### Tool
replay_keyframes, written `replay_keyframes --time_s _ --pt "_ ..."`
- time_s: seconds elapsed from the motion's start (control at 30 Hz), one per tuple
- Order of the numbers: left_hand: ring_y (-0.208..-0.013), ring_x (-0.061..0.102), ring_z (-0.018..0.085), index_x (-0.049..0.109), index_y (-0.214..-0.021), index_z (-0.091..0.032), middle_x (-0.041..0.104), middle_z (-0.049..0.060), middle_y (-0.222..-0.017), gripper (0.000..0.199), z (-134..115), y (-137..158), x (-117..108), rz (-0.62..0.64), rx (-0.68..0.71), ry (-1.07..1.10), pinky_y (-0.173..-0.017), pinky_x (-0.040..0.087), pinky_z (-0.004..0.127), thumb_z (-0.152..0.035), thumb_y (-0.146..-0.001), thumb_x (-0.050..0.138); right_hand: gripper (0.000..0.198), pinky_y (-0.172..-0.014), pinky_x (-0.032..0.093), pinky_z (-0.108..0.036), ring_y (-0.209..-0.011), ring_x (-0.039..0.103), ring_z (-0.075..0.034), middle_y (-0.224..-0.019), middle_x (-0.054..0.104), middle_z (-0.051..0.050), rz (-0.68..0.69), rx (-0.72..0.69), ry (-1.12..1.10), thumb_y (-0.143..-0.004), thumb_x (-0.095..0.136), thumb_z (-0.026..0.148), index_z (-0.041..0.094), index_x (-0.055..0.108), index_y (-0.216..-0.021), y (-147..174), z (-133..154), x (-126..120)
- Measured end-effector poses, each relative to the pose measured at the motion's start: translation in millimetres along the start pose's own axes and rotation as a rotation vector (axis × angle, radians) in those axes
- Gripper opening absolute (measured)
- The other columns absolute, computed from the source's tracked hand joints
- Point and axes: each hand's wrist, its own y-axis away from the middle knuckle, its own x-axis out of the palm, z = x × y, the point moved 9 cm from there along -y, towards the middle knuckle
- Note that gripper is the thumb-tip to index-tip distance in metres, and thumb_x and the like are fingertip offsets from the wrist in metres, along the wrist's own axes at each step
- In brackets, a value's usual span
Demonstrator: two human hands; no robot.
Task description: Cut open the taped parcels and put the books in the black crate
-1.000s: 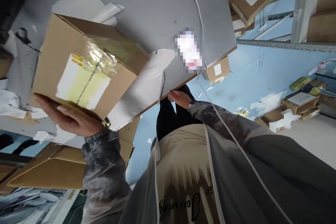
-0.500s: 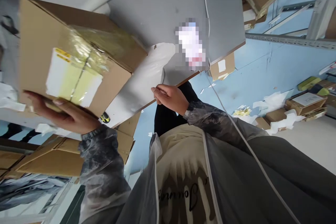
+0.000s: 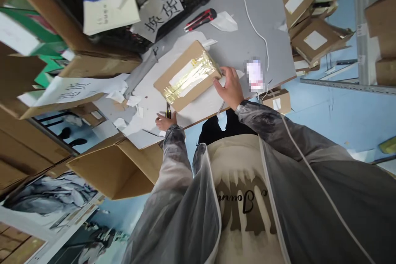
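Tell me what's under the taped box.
White paper shows around the taped box and seems to run beneath it, over the gray table. Whatever its base covers is hidden.

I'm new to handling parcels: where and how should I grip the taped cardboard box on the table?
Probably by the two short ends, one hand from each side: the taped cardboard box lies flat, its length slanting left to right, and the right hand touches one end.

The right hand (image 3: 231, 88) touches the three-o'clock end of a taped cardboard carton (image 3: 188, 76), fingers spread. At seven o'clock, the left hand's (image 3: 166, 122) thumb and fingers flank a yellow-and-black utility knife (image 3: 168, 111). A red-and-black utility knife (image 3: 201, 20) lies near twelve.
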Motion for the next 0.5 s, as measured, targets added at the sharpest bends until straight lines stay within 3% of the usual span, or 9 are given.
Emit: replay_keyframes --time_s 0.07,0.17,0.27,0.33,0.43,0.5 --pt "-0.165 0.054 0.057 0.043 -0.187 -0.009 0.05 0.039 -0.174 0.105 -4.3 -1.5 12.2 0.105 0.087 -0.035 -0.124 0.056 0.067 -0.056 -0.104 0.087 0.064 -0.146 0.046 -0.071 -0.168 0.055 -0.043 -0.167 0.062 -0.02 0.009 -0.025 0.03 -0.127 0.059 0.068 0.022 0.057 -0.172 -16.8 0.0 4.1" --pt "-0.158 0.058 0.051 0.061 -0.17 -0.011 0.06 0.034 -0.163 0.085 -15.2 -6.2 12.9 0.151 0.224 -0.044 -0.118 0.056 0.059 -0.061 -0.105 0.083 0.063 -0.146 0.047 -0.066 -0.165 0.059 -0.041 -0.162 0.068 -0.02 0.049 0.0 0.049 -0.125 0.065 0.066 0.019 0.063 -0.168 -34.7 -5.9 5.1" --pt "-0.155 0.06 0.044 0.071 -0.153 -0.014 0.069 0.029 -0.156 0.053 -19.8 -9.2 1.4 0.149 0.306 0.056 -0.122 0.052 0.054 -0.05 -0.115 0.067 0.062 -0.146 0.05 -0.056 -0.163 0.062 -0.038 -0.162 0.071 -0.02 0.07 0.035 0.05 -0.124 0.067 0.063 0.019 0.068 -0.167 -40.6 -8.7 0.1" --pt "-0.152 0.063 0.041 0.07 -0.151 -0.012 0.073 0.028 -0.151 0.044 -12.5 -8.1 -11.5 0.131 0.276 0.201 -0.12 0.053 0.052 -0.036 -0.123 0.047 0.061 -0.146 0.049 -0.051 -0.164 0.063 -0.035 -0.166 0.07 -0.02 0.063 0.054 0.054 -0.124 0.065 0.059 0.018 0.069 -0.17 -39.6 -7.1 -3.2" --pt "-0.131 0.074 0.034 0.062 -0.154 -0.003 0.079 0.026 -0.133 0.064 4.8 3.2 -33.9 0.074 0.176 0.352 -0.107 0.055 0.047 -0.019 -0.126 0.007 0.063 -0.147 0.048 -0.045 -0.167 0.062 -0.034 -0.169 0.068 -0.021 0.035 0.089 0.066 -0.123 0.067 0.056 0.018 0.069 -0.174 -35.7 -3.4 -5.3" --pt "-0.108 0.079 0.027 0.059 -0.157 -0.004 0.082 0.02 -0.119 0.083 -1.0 18.6 -50.3 0.041 0.224 0.377 -0.095 0.055 0.043 -0.017 -0.122 -0.015 0.064 -0.146 0.048 -0.042 -0.169 0.062 -0.032 -0.171 0.067 -0.021 0.024 0.107 0.067 -0.122 0.067 0.055 0.019 0.069 -0.175 -33.8 -1.5 -4.7"
